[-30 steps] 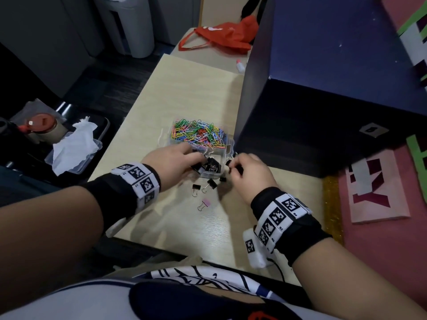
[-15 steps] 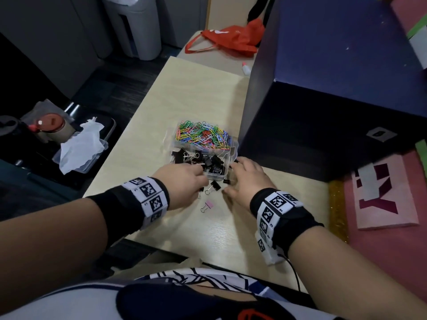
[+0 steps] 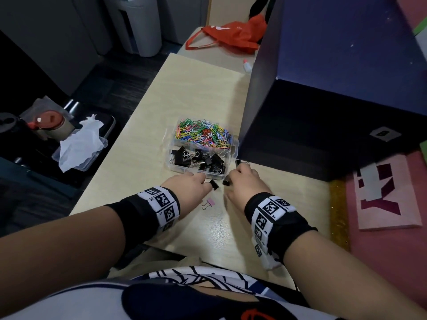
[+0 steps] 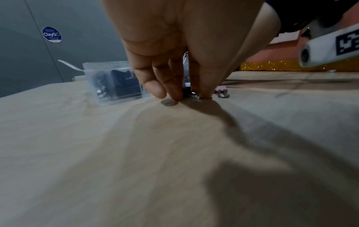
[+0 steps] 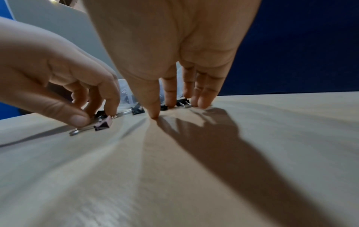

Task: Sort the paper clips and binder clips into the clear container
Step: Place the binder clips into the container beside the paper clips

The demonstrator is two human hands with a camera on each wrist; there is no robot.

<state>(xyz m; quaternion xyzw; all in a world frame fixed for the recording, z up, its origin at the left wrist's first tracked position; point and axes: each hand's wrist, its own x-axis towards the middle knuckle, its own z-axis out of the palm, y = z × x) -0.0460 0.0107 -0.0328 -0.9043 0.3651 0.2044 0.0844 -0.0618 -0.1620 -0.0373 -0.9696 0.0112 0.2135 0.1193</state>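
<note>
The clear container (image 3: 233, 150) holds coloured paper clips (image 3: 203, 134) in its far half and black binder clips (image 3: 199, 159) in its near half. Just in front of it, my left hand (image 3: 209, 184) pinches a black binder clip (image 4: 188, 93) that lies on the table. My right hand (image 5: 163, 109) stands on straight fingertips (image 5: 204, 102), touching two loose black binder clips (image 5: 164, 107) without gripping them. A pink binder clip (image 3: 209, 202) lies between my wrists, beside the left thumb (image 5: 77, 120). Another black clip (image 5: 138, 110) lies between the hands.
A large dark blue box (image 3: 335, 93) stands right beside the container and fills the table's right side. An orange bag (image 3: 233, 35) lies at the far end. The table's left edge (image 3: 111, 155) drops to a tray with tissue (image 3: 80, 144).
Both hands have drawn back from the container to the table in front of it. The left fingers have closed on a loose black clip and the right fingertips have come down on others.
</note>
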